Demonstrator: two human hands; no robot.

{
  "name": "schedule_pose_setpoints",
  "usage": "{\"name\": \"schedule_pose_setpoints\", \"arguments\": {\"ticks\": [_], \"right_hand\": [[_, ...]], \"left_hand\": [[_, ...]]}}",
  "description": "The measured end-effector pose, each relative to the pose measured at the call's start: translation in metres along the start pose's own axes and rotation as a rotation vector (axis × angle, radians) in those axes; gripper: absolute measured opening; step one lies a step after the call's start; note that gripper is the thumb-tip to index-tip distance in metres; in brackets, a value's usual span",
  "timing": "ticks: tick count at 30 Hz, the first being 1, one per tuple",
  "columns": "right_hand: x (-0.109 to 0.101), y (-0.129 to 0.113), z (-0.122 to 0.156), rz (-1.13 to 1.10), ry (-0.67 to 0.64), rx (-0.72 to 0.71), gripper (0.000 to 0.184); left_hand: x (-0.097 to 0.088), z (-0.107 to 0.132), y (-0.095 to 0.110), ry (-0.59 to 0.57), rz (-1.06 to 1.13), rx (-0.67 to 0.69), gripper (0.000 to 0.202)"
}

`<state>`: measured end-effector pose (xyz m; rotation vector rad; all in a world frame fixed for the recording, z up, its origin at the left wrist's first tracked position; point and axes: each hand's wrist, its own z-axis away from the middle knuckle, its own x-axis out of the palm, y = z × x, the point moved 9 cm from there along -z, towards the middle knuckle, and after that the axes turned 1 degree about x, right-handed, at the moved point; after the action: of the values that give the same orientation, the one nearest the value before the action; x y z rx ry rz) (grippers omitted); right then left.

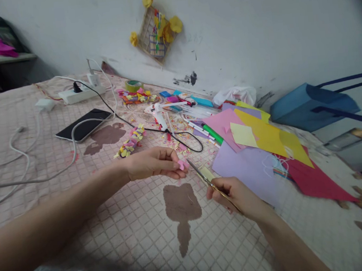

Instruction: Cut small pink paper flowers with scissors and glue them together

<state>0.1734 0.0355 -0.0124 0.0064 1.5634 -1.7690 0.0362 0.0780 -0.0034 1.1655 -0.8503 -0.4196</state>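
Note:
My left hand [153,164] pinches a small pink paper cutout [181,165] between thumb and fingertips. My right hand [231,197] grips a pair of slim gold-toned scissors [210,184], their blade tips pointing up and left, just beside the cutout. A small pale yellow paper scrap [207,173] lies against the blades, and I cannot tell whether it is held there. Sheets of lilac, pink, yellow and crimson craft paper [245,167] spread out just past my right hand.
A quilted pink bedspread [165,232] carries a paper flower garland [131,141], a hot glue gun [158,114], several markers [212,133], a tape roll [134,85], paper scraps, a phone [83,125] and a power strip [82,94] with cables. A blue bag [310,107] sits right, against the wall.

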Motion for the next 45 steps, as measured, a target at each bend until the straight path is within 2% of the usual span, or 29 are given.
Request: {"name": "schedule_pose_setpoints", "arguments": {"ticks": [4,8,15,23,26,30,36,41,45], "right_hand": [[0.001,-0.002,-0.006,-0.206,0.128,0.003,0.036],[0.003,-0.004,-0.010,-0.321,0.267,-0.011,0.026],[0.011,-0.010,-0.014,-0.365,0.280,-0.039,0.012],[0.012,-0.013,-0.014,-0.326,0.268,-0.030,0.011],[0.011,-0.015,-0.014,-0.297,0.269,-0.042,0.012],[0.007,-0.016,-0.012,-0.234,0.301,-0.057,0.011],[0.003,-0.028,-0.007,0.008,0.389,-0.162,0.008],[0.004,-0.040,0.000,0.306,0.462,-0.302,0.010],[0.006,-0.046,0.004,0.404,0.495,-0.419,0.016]], "left_hand": [[0.006,-0.002,-0.008,0.039,-0.005,0.000,0.012],[0.015,-0.002,-0.015,0.111,-0.027,0.013,0.013],[0.027,-0.003,-0.018,0.088,-0.175,0.033,0.013],[0.027,-0.004,-0.022,0.086,-0.187,0.005,0.013],[0.027,-0.004,-0.024,0.091,-0.157,-0.020,0.016],[0.025,-0.003,-0.036,0.102,-0.016,-0.130,0.028],[0.029,0.000,-0.053,0.057,0.122,-0.296,0.036],[0.039,0.004,-0.063,-0.020,0.230,-0.442,0.026],[0.042,0.005,-0.063,-0.058,0.259,-0.450,0.018]]}}
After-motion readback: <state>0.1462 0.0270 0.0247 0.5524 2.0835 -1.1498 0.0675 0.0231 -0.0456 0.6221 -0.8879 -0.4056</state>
